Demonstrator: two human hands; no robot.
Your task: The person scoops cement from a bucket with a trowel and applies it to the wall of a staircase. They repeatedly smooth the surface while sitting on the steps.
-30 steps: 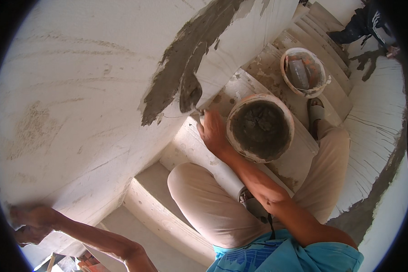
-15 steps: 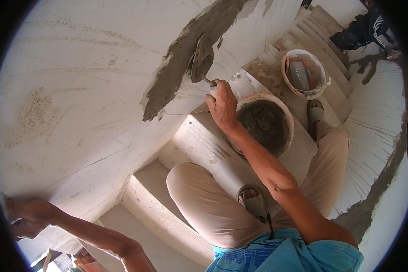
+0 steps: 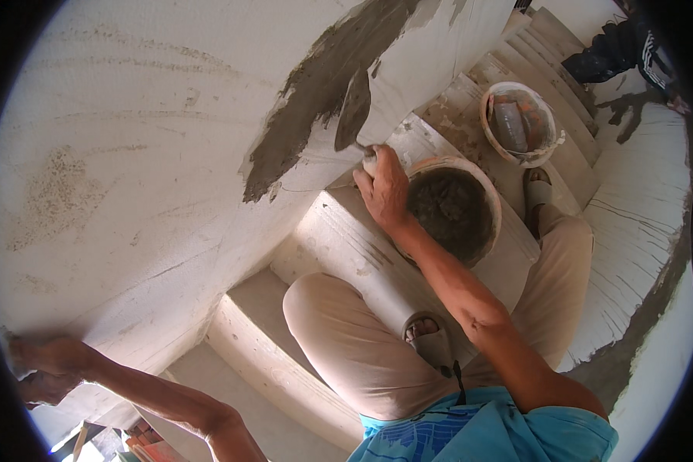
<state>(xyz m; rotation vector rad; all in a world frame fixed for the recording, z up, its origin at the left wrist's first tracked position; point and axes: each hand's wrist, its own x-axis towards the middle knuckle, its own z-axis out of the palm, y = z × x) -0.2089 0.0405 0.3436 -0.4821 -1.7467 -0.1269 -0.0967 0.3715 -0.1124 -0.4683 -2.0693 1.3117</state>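
Gripping hand: right hand was clenched on the trowel handle.
Blade: pointed up beyond the fingers, against the wall's grey mortar streak.
Left hand: pressed on the wall's lower left edge; finger state unclear.

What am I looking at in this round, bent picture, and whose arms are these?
The picture comes from a wide fisheye camera worn on a person's head, looking down, so straight edges curve near the rim. The arms are the wearer's own. The right hand has its grip closed on a trowel, whose blade lies against a dark streak of wet mortar on the pale wall. The left hand rests against the wall low at the left edge. The person sits on stairs. A bucket of grey mortar stands on a step by the right hand; a second bucket stands higher up.
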